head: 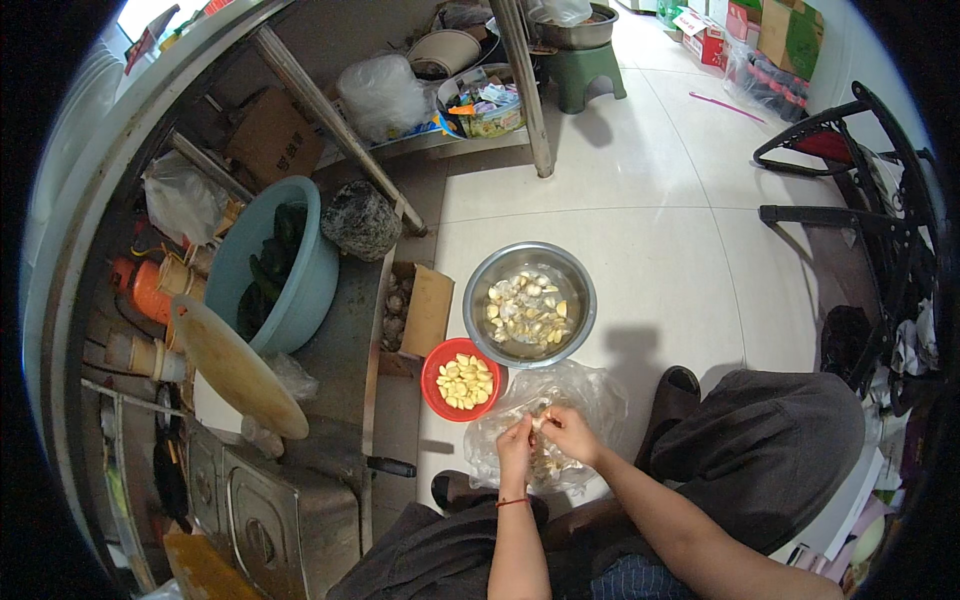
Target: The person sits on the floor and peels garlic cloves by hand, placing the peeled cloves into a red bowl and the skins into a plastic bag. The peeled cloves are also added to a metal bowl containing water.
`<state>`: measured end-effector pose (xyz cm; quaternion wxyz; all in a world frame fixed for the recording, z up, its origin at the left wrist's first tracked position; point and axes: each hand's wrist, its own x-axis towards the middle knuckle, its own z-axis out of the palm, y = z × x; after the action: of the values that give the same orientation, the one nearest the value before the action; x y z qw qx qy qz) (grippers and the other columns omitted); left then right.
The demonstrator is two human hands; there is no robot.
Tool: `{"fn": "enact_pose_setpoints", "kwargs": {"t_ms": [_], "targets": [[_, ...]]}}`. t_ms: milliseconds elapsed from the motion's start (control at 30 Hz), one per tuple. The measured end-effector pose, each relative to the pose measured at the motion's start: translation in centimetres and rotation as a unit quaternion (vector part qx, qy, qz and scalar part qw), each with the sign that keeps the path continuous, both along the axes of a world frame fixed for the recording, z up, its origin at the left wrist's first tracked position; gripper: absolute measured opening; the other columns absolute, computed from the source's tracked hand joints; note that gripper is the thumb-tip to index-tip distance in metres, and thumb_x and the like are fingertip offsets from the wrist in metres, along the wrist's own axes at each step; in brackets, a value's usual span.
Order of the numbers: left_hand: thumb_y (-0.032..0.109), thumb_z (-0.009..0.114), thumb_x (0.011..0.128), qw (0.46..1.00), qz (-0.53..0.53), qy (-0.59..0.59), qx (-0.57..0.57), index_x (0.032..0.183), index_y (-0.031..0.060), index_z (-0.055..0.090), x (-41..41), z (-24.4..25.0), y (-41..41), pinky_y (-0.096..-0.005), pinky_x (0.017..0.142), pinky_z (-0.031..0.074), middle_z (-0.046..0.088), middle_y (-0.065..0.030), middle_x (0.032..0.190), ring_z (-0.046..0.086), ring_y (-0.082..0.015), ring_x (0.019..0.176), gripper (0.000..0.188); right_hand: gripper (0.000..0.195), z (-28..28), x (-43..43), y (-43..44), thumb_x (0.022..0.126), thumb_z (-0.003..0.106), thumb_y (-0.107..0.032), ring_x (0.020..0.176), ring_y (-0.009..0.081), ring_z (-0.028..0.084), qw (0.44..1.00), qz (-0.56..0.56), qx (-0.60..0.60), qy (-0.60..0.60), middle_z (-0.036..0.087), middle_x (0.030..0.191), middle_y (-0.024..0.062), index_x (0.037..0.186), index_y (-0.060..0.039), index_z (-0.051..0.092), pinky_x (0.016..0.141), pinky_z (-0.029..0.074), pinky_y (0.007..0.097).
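Note:
My left hand (516, 444) and my right hand (568, 432) meet over a clear plastic bag (604, 394) that lies on the floor with peelings in it. Between their fingertips is a small pale garlic clove (538, 423), mostly covered by the fingers. Just beyond the bag stands a steel basin (530, 358) holding water and unpeeled garlic cloves (527, 304). To its near left, a red plastic bowl (429, 405) holds peeled garlic cloves (463, 381).
An open cardboard box (427, 311) of garlic bulbs sits left of the basin. Under the steel table are a blue-green tub (322, 292) of dark green vegetables, a cutting board (240, 367) and a stone (361, 220). A black-framed folding chair (832, 214) stands right; a green stool (589, 75) stands farther off.

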<state>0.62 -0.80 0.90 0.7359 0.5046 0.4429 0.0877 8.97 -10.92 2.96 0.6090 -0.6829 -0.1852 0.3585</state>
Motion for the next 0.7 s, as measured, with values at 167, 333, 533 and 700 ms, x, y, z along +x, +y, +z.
{"fn": "enact_pose_setpoints", "kwargs": {"t_ms": [167, 333, 533, 700], "targets": [[0.022, 0.051, 0.091, 0.994, 0.057, -0.016, -0.087, 0.076, 0.0028, 0.053, 0.2, 0.7, -0.3, -0.0211, 0.042, 0.031, 0.047, -0.001, 0.061, 0.043, -0.008, 0.049, 0.024, 0.013, -1.8, 0.1, -0.2, 0.084, 0.047, -0.008, 0.061, 0.0084, 0.046, 0.991, 0.013, 0.052, 0.123, 0.051, 0.066, 0.001, 0.08, 0.0009, 0.056, 0.058, 0.039, 0.024], [0.021, 0.043, 0.094, 0.988, 0.073, -0.039, -0.131, 0.09, -0.0026, 0.054, 0.2, 1.1, -0.1, -0.0185, 0.041, 0.032, 0.05, -0.003, 0.064, 0.044, -0.0076, 0.05, 0.026, 0.019, -2.8, -0.1, 0.2, 0.086, 0.041, -0.01, 0.058, 0.0086, 0.047, 0.973, -0.04, 0.098, 0.206, 0.052, 0.065, 0.0012, 0.079, -0.0009, 0.055, 0.055, 0.039, 0.0239], [0.02, 0.035, 0.097, 0.963, 0.104, -0.1, -0.228, 0.108, -0.0082, 0.05, -0.3, 1.8, 0.5, -0.0166, 0.042, 0.033, 0.056, -0.0089, 0.079, 0.042, -0.0068, 0.053, 0.035, 0.012, -2.2, 0.4, 0.1, 0.084, 0.048, -0.009, 0.062, 0.0089, 0.051, 0.962, -0.083, 0.066, 0.251, 0.057, 0.073, 0.0037, 0.081, -0.0005, 0.057, 0.055, 0.042, 0.0229], [0.02, 0.04, 0.096, 0.939, 0.121, -0.14, -0.29, 0.107, -0.0068, 0.051, -0.4, 1.2, 0.9, -0.0159, 0.044, 0.035, 0.06, -0.0122, 0.087, 0.044, -0.0065, 0.055, 0.031, 0.009, -4.4, 0.5, -0.3, 0.077, 0.058, -0.002, 0.066, 0.0099, 0.055, 0.995, -0.067, 0.029, 0.065, 0.06, 0.075, 0.0046, 0.085, 0.0017, 0.059, 0.056, 0.044, 0.0226]]}}
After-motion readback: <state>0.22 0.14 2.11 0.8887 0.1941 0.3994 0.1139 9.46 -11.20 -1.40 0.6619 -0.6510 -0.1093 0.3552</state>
